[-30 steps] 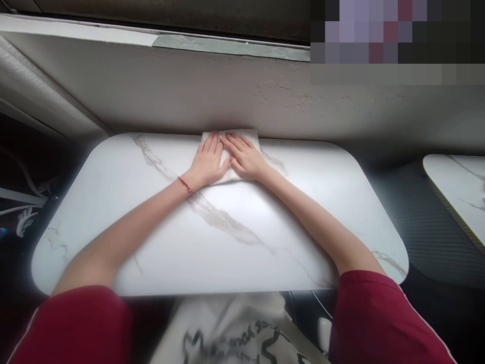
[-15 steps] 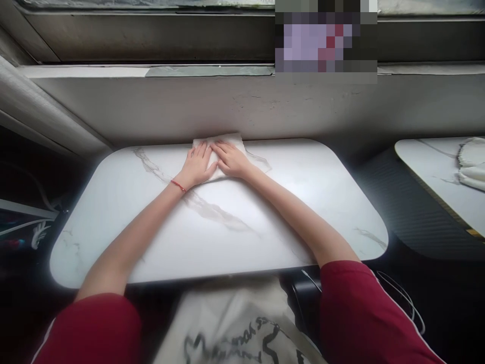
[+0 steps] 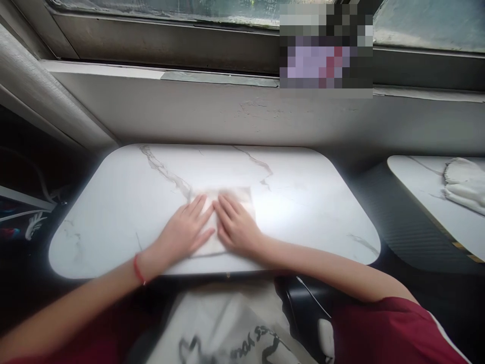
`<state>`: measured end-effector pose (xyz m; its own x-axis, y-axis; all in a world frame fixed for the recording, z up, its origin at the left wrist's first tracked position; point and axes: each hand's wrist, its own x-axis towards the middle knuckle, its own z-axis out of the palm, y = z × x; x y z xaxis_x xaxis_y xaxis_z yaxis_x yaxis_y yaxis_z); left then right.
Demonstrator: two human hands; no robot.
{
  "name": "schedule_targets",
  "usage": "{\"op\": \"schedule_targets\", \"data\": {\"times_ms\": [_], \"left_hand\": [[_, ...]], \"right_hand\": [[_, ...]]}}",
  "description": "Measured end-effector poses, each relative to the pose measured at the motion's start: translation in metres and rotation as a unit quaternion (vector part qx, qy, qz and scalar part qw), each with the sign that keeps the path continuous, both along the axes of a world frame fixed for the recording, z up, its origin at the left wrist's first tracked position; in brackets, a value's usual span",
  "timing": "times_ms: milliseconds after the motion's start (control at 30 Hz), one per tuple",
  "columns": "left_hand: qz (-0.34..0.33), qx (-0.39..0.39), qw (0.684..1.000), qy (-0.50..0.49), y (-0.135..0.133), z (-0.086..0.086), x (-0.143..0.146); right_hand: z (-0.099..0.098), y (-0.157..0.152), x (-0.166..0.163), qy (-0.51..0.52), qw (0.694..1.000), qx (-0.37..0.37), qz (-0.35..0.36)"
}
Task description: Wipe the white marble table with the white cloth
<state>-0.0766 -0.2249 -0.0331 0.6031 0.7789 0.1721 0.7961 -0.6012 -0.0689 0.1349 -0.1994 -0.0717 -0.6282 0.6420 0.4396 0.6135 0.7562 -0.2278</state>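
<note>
Both hands lie palm down on a thin white cloth (image 3: 211, 246), flattened rather than gripping, with the fingers extended and angled inward toward each other. The left hand (image 3: 186, 225) covers the cloth's left side, its thumb set apart from the fingers; the right hand (image 3: 237, 222) rests over the right part, and blur makes it hard to tell whether the two index fingers touch. A red bracelet (image 3: 138, 269) circles the left wrist. The cloth sits on a white, marble-patterned table (image 3: 299, 212) with rounded corners, near the middle of its front edge, and its far edge shows beyond the fingertips. Behind the table stands a pale wall (image 3: 189, 114) with rough, flaking patches, topped by a narrow ledge beneath a window (image 3: 162, 10). To the right, well apart from the hands, a second marble-patterned table (image 3: 420, 189) carries a bundle of white fabric (image 3: 464, 184). Below the front edge is a cream-coloured fabric item (image 3: 227, 313) with dark lettering, partly cut off by the frame. A dark red sleeve (image 3: 390, 328) covers the right upper arm.
</note>
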Motion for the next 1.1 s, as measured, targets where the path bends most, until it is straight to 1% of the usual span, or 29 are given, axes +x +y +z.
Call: {"op": "schedule_targets", "data": {"times_ms": [67, 167, 267, 367, 467, 533, 600, 700, 800, 933, 1033, 1100], "left_hand": [[0.015, 0.023, 1.000, 0.002, -0.026, -0.004, -0.004], [0.033, 0.047, 0.998, -0.007, -0.049, -0.008, -0.007], [0.039, 0.049, 0.998, -0.023, -0.063, -0.008, -0.010], [0.046, 0.054, 0.997, -0.030, -0.078, -0.008, -0.015], [0.059, 0.064, 0.996, -0.037, -0.090, -0.010, -0.022], [0.076, 0.065, 0.994, -0.045, -0.089, -0.012, -0.030], [0.098, 0.061, 0.992, -0.049, -0.080, -0.014, -0.042], [0.130, 0.035, 0.990, -0.046, -0.051, -0.014, -0.066], [0.172, 0.002, 0.984, -0.044, -0.011, -0.010, -0.095], [0.218, -0.009, 0.974, -0.054, 0.049, -0.006, -0.129], [0.225, -0.015, 0.972, -0.069, 0.091, -0.008, -0.146], [0.223, -0.022, 0.971, -0.079, 0.114, -0.011, -0.154]], "right_hand": [[0.004, -0.018, 0.000, 0.014, 0.999, -0.006, 0.035], [0.011, -0.029, -0.001, 0.020, 0.997, -0.023, 0.074], [0.017, -0.030, -0.002, 0.015, 0.994, -0.026, 0.105], [0.020, -0.027, -0.004, 0.006, 0.990, -0.008, 0.143], [0.019, -0.023, -0.012, -0.008, 0.983, 0.002, 0.181], [0.016, -0.018, -0.024, -0.020, 0.983, 0.008, 0.184], [0.011, -0.010, -0.041, -0.033, 0.984, 0.020, 0.173], [0.006, 0.013, -0.076, -0.055, 0.985, 0.035, 0.162], [0.005, 0.050, -0.117, -0.076, 0.985, 0.031, 0.152], [0.004, 0.109, -0.165, -0.087, 0.985, 0.026, 0.143], [0.003, 0.148, -0.188, -0.088, 0.987, 0.016, 0.131], [0.002, 0.168, -0.198, -0.087, 0.989, 0.012, 0.119]]}}
